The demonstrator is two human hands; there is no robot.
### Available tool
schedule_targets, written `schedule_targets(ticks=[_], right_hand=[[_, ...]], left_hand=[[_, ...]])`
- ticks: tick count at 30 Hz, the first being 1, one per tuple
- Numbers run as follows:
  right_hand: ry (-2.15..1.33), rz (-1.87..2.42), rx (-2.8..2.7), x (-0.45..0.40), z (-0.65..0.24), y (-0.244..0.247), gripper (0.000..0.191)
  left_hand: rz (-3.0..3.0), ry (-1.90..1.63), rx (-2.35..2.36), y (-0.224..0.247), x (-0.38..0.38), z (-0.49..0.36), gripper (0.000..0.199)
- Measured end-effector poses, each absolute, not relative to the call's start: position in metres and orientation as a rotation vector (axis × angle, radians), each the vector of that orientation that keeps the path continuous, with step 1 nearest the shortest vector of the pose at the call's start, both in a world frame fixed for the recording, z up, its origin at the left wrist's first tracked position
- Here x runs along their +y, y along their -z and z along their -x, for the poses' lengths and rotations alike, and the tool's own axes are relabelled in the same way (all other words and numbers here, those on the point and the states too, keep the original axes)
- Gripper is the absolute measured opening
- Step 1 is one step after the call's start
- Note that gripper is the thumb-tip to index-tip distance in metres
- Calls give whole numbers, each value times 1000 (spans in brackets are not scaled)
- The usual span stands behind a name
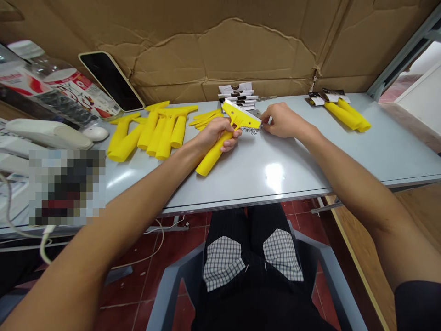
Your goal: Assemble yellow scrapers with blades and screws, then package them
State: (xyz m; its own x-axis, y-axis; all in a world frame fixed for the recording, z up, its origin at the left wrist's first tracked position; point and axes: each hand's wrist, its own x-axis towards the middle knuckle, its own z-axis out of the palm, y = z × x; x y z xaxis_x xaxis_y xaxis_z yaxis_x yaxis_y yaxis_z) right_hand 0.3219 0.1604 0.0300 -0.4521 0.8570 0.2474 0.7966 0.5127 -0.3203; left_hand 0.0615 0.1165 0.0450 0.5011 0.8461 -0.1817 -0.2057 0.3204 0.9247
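Note:
My left hand [220, 133] is wrapped round the handle of a yellow scraper [212, 157], whose wide head tilts up to the right with a pale strip along its top edge. My right hand [282, 120] is beside the right end of that head, its thumb and fingertips drawn together; anything between them is too small to make out. Partly hidden under the scraper head is a small heap of screws [254, 131]. Thin yellow plastic pieces [206, 120] lie just behind my left hand. Behind the scraper is a stack of black-and-white cards [237, 91].
Several yellow scraper handles [167, 133] lie at left. Two yellow scrapers with black tops [347, 115] lie at right. A phone [112, 80] leans on the cardboard [206, 55] at the back. Bottles [76, 87], a mouse [95, 134] and a cable [44, 248] occupy the left side.

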Motion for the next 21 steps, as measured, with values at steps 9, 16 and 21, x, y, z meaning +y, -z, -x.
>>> schedule_targets(ticks=[9, 16, 21], right_hand=[[-225, 1369, -2370, 158, -320, -31, 14], [-206, 1363, -2340, 157, -321, -33, 8], [-271, 1307, -2158, 143, -312, -53, 5]], left_hand=[[-1056, -824, 773, -42, 115, -65, 34], [-1055, -842, 779, -39, 118, -67, 32], [-1037, -858, 800, -39, 116, -70, 32]])
